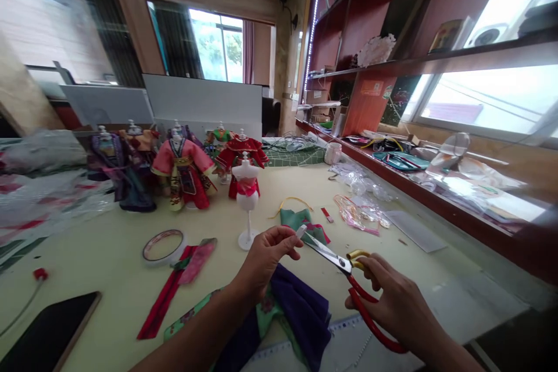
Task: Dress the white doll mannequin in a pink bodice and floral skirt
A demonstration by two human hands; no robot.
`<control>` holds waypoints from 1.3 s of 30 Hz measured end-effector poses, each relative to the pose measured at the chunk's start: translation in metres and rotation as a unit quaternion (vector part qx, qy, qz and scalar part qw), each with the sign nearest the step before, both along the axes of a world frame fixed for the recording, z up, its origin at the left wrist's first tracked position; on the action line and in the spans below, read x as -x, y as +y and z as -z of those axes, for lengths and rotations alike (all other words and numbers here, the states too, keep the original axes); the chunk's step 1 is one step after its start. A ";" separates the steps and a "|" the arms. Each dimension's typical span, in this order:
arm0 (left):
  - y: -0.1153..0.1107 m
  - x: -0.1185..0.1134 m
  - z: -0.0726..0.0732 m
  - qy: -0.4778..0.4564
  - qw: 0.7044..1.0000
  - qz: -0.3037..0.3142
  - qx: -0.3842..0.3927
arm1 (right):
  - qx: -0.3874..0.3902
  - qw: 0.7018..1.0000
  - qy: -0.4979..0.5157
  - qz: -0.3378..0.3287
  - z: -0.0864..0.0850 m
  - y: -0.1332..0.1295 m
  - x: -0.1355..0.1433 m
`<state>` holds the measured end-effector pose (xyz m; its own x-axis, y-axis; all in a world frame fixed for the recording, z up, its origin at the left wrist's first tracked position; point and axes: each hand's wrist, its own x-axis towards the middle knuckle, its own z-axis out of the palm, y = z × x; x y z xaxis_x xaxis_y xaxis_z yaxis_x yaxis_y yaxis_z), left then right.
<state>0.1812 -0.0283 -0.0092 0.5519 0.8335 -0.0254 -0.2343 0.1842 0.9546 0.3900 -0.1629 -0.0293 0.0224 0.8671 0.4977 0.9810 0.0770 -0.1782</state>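
My left hand [271, 253] pinches a small whitish piece [301, 231] between thumb and fingers; its exact kind is too small to tell. In my right hand [399, 290] are scissors [344, 263] with one gold and one red handle. Their handles are spread, and the blade tips point at the small piece. Below my hands lies a purple and green doll garment [300, 302]. Behind the blades rests a green cloth piece [293, 218] with red trim. A bare white doll mannequin [246, 186] with a red wrap stands beyond my left hand.
Several dressed mannequins, one in a pink robe [185, 165], stand at the back left. Nearer are a tape roll [163, 246], a red sash [168, 296] and a phone [50, 331]. Tangled threads [353, 212] and a ruler [344, 324] lie to the right.
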 end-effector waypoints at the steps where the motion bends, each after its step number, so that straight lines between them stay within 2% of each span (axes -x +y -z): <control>1: 0.000 0.006 -0.001 0.003 1.000 -0.006 -0.005 | 0.001 1.000 0.000 -0.006 0.000 0.004 0.005; 7: 0.000 0.038 -0.004 0.018 0.999 -0.027 -0.014 | 0.003 1.000 0.004 -0.031 0.005 0.021 0.028; 13: 0.000 0.055 -0.006 0.035 0.998 -0.046 -0.015 | 0.005 0.998 0.019 -0.060 0.003 0.029 0.047; 22: -0.002 0.060 -0.008 0.052 0.996 -0.072 -0.027 | -0.017 0.997 0.023 -0.073 0.003 0.035 0.057; 34: 0.002 0.063 -0.001 0.054 0.996 -0.066 -0.033 | 0.029 0.995 0.038 -0.085 0.005 0.035 0.057; 39: 0.004 0.062 0.000 0.056 0.995 -0.066 -0.038 | 0.026 0.995 0.043 -0.087 0.004 0.036 0.059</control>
<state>0.1187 -0.0246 -0.0095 0.4340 0.9008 -0.0155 -0.1425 0.0856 0.9861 0.3314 -0.1271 -0.0336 -0.0896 0.8859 0.4552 0.9343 0.2331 -0.2696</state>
